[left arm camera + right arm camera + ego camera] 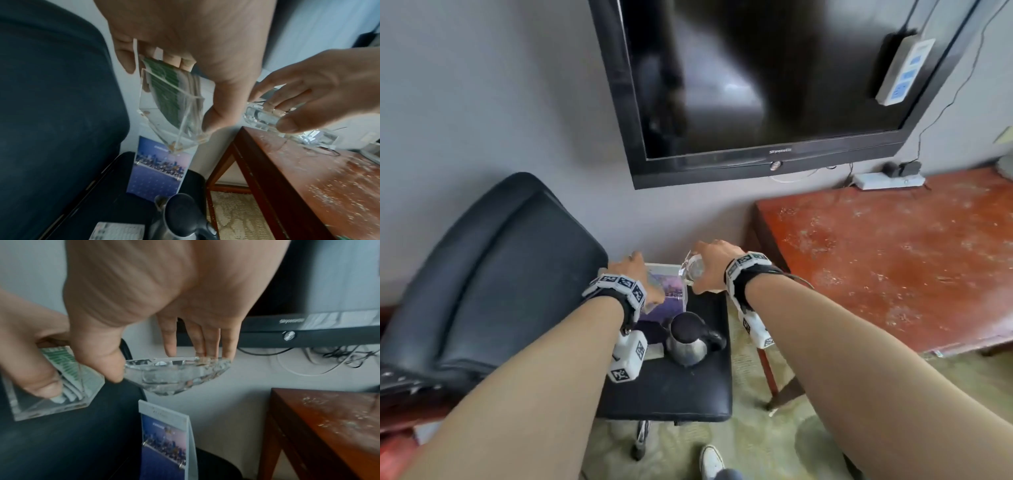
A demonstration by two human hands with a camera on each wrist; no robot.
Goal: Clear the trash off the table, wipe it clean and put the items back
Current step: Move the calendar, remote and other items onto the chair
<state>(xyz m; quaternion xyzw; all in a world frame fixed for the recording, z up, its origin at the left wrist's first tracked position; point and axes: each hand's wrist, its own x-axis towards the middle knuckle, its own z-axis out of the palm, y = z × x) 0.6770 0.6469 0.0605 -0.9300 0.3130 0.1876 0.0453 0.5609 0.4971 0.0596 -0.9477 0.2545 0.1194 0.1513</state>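
From the head camera I could only see my left hand (pixel 635 277) and right hand (pixel 710 270) raised over the black stool (pixel 681 394), where the steel kettle (pixel 690 339) and a standing calendar (pixel 666 294) sat, beside the speckled red table (pixel 893 257). The left wrist view showed what that hid: my left hand pinched a clear acrylic holder (pixel 174 104) with green-printed sachets, tilted. The right wrist view showed thumb and fingertips gripping what looked like a glass ashtray (pixel 176 374) by its rim, held in the air.

Clear acrylic box (pixel 174 104) of green-and-white packets tilts in mid-air; faceted glass ashtray (pixel 176 374) rides level beside the speckled red-brown table (pixel 893 260).
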